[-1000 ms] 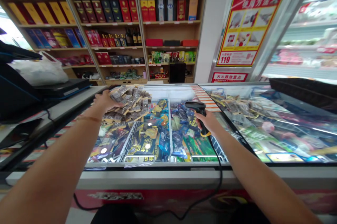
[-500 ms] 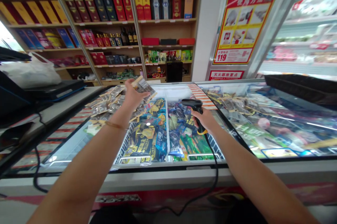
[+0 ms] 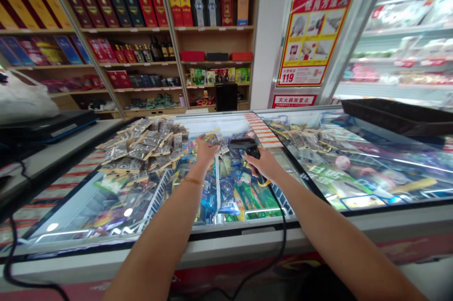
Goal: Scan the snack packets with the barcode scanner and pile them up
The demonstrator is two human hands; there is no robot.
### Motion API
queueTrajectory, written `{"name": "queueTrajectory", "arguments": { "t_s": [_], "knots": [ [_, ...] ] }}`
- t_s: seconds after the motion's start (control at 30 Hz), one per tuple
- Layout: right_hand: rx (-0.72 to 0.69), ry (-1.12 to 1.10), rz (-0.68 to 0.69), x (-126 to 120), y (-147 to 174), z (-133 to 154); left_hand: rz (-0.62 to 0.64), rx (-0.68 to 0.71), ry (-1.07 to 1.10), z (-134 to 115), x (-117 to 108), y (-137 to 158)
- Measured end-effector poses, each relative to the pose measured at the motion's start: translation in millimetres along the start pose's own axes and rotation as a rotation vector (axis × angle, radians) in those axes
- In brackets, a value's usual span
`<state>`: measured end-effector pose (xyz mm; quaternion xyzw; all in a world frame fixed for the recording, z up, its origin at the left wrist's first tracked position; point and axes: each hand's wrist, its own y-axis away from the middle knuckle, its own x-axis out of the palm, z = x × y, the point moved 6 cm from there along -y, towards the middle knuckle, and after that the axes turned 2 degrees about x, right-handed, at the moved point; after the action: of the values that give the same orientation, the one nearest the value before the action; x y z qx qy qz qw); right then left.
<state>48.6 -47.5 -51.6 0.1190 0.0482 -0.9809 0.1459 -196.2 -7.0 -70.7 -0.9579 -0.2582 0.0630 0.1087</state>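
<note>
My left hand [image 3: 205, 151] pinches a small clear snack packet [image 3: 220, 142] with a tan edge, held above the chest freezer's glass top. Just to its right, my right hand [image 3: 262, 163] is wrapped around the grip of a black barcode scanner [image 3: 244, 144]. The scanner's head points left toward the packet, with a small gap between them. A black cable [image 3: 284, 225] runs down from the scanner's handle. To the left, a heap of similar packets [image 3: 148, 143] lies on the glass. The print on the held packet is too blurred to read.
Inside the chest freezer [image 3: 106, 239] are wire baskets of colourful bagged goods. More packets [image 3: 314, 138] lie on the glass at right, near a black tray [image 3: 396, 114]. A white plastic bag [image 3: 26, 96] rests on equipment at left. Shelves of boxes [image 3: 122, 11] stand behind.
My left hand has moved right and down with the packet, away from the heap and up to the scanner. My right hand keeps hold of the scanner; the view has shifted slightly.
</note>
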Motion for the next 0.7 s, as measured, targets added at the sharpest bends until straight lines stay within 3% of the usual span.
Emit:
{"name": "queueTrajectory", "arguments": {
  "t_s": [0.13, 0.43, 0.7],
  "knots": [
    [0.000, 0.106, 0.010, 0, 3, 2, 0.054, -0.012, -0.023, 9, -3, -8],
    [0.026, 0.156, 0.021, 3, 7, 5, 0.044, -0.023, -0.069, 17, -2, -12],
    [0.029, 0.210, 0.011, 2, 8, 8, 0.052, -0.010, -0.108, 12, -3, -8]
  ]
}}
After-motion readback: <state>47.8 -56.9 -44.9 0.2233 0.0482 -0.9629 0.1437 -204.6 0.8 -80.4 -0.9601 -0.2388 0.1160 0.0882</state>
